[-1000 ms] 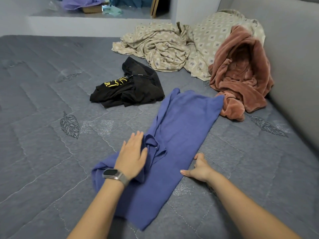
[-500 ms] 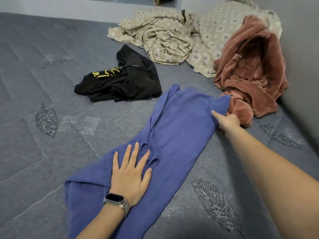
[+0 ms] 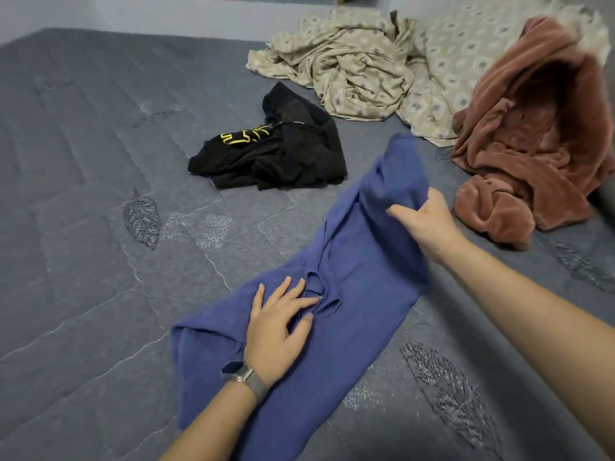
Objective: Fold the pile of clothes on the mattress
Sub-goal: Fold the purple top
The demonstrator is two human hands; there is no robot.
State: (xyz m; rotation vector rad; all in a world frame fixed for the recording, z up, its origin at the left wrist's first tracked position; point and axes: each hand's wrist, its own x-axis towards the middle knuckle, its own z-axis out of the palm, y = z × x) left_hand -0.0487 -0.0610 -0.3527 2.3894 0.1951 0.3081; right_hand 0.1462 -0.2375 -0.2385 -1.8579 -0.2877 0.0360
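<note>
A blue shirt (image 3: 352,261) lies lengthwise on the mattress (image 3: 83,194). The left hand (image 3: 279,327) presses flat, fingers spread, on its near part by the collar, while the right hand (image 3: 426,221) pinches the far end, lifted off the mattress.

A beige patterned sheet (image 3: 362,71) is lying crumpled at the far side, just beside a matching pillow (image 3: 466,58) that is leaning against the wall at the far right. A strip of pale floor (image 3: 133,11) is showing along the far left, past the bed's edge.
</note>
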